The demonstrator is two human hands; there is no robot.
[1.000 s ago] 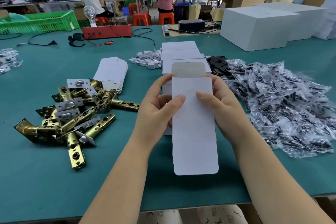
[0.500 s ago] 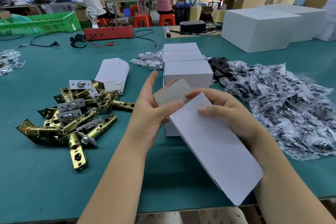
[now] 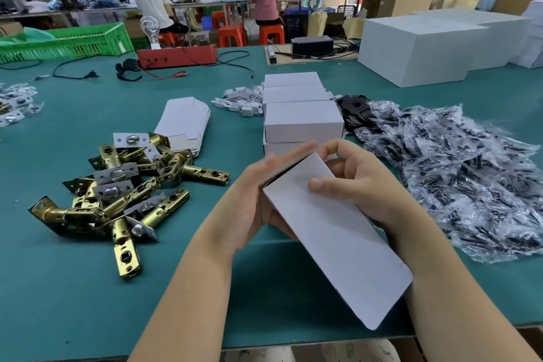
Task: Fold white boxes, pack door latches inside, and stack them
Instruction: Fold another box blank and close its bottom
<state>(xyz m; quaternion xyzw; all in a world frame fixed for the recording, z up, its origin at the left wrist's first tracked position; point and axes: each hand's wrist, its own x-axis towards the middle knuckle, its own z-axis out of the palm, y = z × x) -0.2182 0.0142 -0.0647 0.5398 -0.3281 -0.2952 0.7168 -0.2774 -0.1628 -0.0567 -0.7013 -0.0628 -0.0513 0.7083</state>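
A long white box [image 3: 338,238] is held tilted over the table's front edge, its far end up and left. My right hand [image 3: 361,182] grips its upper right side, thumb on the top face. My left hand [image 3: 255,200] holds the far left end with flat fingers pressed against the end flap. A pile of brass door latches [image 3: 123,188] lies to the left. Behind it sits a stack of flat white box blanks [image 3: 185,123]. Folded white boxes [image 3: 302,120] stand in a row straight ahead.
Clear bags of black screws [image 3: 458,182] are heaped on the right, with black plates [image 3: 355,109] behind. Small white parts [image 3: 241,100] lie mid-table. Large white cartons [image 3: 417,47], a red device [image 3: 176,56] and a green crate [image 3: 64,41] line the far edge. People work beyond.
The box turned from lying straight to tilted diagonally. The grey end flap that stood up has been pushed down by my left hand's fingers and no longer shows.
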